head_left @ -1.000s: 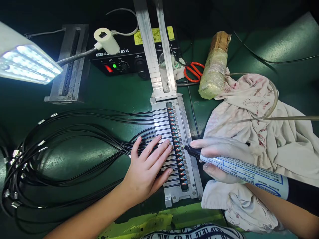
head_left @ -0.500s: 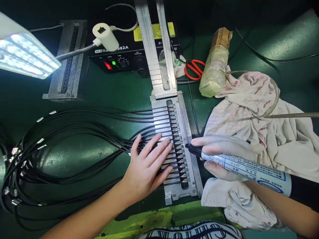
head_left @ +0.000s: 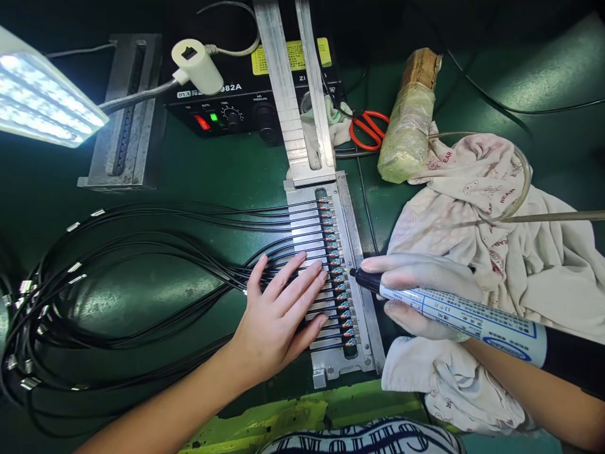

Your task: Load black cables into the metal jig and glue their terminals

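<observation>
My left hand [head_left: 271, 318] lies flat with fingers spread over the black cables [head_left: 208, 221] and the metal fixture [head_left: 338, 372]. The cables lie side by side across the fixture, their ends with coloured wires and small metal connectors [head_left: 338, 287] in a column along its slot. My right hand [head_left: 425, 277], in a thin white glove, is closed round a glue dispensing syringe [head_left: 466, 321] with a pale blue label. Its black nozzle end points left, close to the middle of the connector column; I cannot tell whether it touches. The fixture's hinged cover [head_left: 295, 151] stands open behind.
A lit lamp [head_left: 47, 94] hangs at upper left before a second metal fixture [head_left: 125, 120]. Behind stands a black dispenser box [head_left: 203, 104]. Red-handled scissors [head_left: 366, 129], a wrapped block [head_left: 407, 126] and a crumpled white cloth [head_left: 449, 221] lie to the right.
My right hand and the syringe have shifted slightly left and up along the connector column. The left hand stays on the cables. The lamp appears slightly further left.
</observation>
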The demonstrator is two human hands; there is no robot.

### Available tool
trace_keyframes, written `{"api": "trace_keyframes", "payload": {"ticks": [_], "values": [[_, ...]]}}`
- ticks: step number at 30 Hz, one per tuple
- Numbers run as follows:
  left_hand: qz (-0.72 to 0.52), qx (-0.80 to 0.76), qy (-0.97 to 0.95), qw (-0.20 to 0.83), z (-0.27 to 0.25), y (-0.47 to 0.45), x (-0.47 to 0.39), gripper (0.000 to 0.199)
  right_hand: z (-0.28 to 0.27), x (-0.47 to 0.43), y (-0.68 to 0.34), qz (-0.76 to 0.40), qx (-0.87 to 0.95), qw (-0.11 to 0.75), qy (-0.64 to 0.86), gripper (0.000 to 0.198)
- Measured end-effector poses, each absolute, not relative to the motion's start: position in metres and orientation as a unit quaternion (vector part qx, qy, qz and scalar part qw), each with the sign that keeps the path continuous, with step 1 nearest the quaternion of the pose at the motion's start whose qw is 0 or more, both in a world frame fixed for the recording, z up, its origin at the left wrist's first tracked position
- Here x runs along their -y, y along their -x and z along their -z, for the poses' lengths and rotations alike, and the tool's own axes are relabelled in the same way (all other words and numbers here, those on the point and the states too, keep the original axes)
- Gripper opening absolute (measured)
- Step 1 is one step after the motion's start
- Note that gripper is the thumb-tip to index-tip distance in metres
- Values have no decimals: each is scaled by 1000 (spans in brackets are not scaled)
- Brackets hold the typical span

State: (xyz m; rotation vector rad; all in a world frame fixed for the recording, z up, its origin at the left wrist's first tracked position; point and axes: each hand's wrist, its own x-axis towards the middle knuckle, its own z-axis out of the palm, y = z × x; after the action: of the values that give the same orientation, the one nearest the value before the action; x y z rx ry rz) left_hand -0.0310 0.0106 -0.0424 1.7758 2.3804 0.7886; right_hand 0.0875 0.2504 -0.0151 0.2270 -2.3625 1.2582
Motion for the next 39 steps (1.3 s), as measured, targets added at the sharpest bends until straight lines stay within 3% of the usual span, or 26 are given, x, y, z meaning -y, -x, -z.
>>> {"api": "trace_keyframes", "payload": {"ticks": [39], "values": [[-257,-773,-579,33,42,31,-10,47,18,-249,-86,-465,849,236,-86,21]]}}
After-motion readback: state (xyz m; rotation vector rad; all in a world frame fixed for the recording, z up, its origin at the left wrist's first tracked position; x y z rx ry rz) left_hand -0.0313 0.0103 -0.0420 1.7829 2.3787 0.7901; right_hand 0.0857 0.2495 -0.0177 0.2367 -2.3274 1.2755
